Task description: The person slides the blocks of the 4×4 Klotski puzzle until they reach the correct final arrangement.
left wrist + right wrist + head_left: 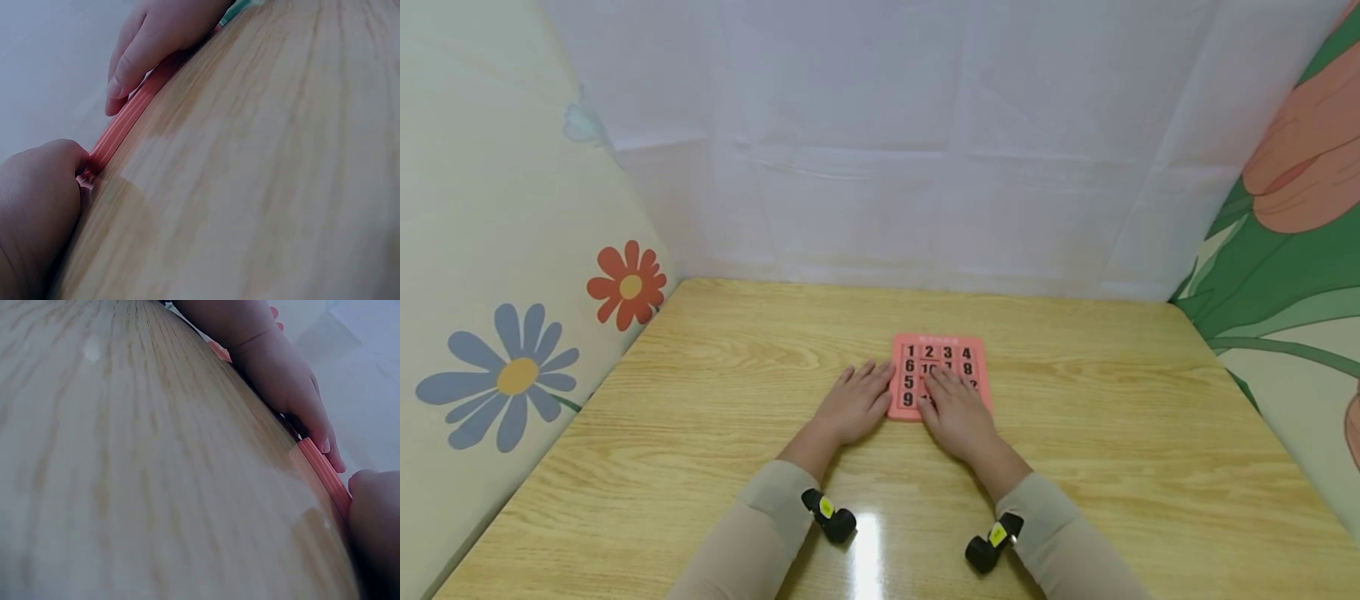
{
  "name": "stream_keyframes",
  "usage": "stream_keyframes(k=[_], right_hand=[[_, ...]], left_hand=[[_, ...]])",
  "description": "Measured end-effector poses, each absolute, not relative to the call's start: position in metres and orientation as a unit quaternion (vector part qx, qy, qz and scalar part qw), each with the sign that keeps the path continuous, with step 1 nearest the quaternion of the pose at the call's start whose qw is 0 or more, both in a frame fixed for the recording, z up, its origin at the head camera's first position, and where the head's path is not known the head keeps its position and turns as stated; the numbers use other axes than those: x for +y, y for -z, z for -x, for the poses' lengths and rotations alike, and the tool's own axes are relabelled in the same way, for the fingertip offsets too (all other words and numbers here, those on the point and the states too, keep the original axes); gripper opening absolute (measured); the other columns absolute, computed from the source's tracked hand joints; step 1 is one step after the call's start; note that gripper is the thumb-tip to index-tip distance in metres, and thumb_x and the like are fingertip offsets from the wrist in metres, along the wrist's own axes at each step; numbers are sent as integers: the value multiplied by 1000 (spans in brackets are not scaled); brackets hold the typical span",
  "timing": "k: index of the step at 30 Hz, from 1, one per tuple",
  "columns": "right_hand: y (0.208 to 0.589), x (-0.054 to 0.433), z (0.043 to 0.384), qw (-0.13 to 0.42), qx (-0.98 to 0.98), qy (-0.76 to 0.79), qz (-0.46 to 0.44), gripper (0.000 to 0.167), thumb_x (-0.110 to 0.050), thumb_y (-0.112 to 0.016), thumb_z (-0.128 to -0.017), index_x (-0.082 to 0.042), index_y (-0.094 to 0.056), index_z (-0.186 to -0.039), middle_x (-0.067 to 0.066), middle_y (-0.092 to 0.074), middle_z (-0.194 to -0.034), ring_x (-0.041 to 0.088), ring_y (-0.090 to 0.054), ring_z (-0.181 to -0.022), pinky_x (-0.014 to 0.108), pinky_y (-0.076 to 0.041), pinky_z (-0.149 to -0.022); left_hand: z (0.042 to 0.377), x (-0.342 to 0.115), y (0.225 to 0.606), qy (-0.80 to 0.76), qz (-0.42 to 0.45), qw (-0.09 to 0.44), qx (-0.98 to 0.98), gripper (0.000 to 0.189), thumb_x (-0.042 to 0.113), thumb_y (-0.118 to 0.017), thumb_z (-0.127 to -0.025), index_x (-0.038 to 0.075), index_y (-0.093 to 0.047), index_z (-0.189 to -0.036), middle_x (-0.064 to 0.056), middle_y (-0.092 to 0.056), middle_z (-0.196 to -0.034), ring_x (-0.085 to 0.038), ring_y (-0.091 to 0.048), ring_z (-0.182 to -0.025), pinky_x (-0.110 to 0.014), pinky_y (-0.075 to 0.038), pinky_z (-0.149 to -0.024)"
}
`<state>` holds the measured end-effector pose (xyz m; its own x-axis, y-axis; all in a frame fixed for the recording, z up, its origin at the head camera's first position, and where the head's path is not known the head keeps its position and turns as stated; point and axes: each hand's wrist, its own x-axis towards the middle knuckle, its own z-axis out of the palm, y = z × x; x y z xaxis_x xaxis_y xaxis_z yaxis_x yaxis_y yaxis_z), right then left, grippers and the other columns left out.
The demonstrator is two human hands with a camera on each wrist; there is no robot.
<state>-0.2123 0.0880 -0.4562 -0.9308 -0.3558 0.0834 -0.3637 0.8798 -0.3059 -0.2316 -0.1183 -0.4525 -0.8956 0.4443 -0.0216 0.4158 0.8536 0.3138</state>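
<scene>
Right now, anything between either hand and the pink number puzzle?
Nothing visible. The right hand rests on top of the pink number puzzle, covering some numbers, and the left hand touches its left edge.

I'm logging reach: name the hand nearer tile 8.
Right. The right hand lies on the board near tile 8; the left hand is at the board's left edge.

Wood-grain table [1120, 400], creased pale sheet [880, 150] behind; flower-patterned walls [482, 225] either side, bright glare [867, 550]
</scene>
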Motion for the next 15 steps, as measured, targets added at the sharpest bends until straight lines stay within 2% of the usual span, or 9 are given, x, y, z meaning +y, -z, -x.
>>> stream_keyframes(k=[15], right_hand=[[456, 91, 209, 16, -967, -173, -188, 54, -41, -36, -105, -9, -44, -148, 8, -39, -157, 25, -27, -150, 42, -18, -125]], left_hand=[[231, -117, 452, -147, -220, 51, 963, 55, 36, -29, -106, 14, -26, -156, -3, -25, -163, -27, -17, -153, -49, -10, -126]])
